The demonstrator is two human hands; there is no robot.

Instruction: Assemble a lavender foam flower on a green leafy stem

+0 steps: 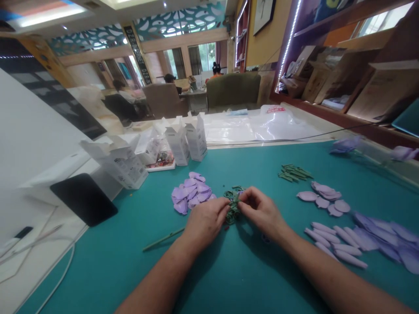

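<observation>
My left hand (pixel 209 218) and my right hand (pixel 262 211) meet near the middle of the green mat (pixel 209 279). Both have thumb and forefinger pinched on what looks like a small green piece (pixel 234 199), partly hidden by the fingers. Directly behind and below the fingertips lies a heap of small curled green pieces (pixel 233 215). To the left of it is a pile of purple petal-shaped pieces (pixel 188 192). A thin green stem (pixel 162 240) lies beside my left wrist, one end hidden by the forearm.
On the right are short green sticks (pixel 294 173), pale flat petals (pixel 324 190), lilac cone-like pieces (pixel 347 249) and larger purple petals (pixel 386 235). White boxes (pixel 196 139) stand along the back left. A black tablet-like slab (pixel 84 199) leans at left. People sit in the background.
</observation>
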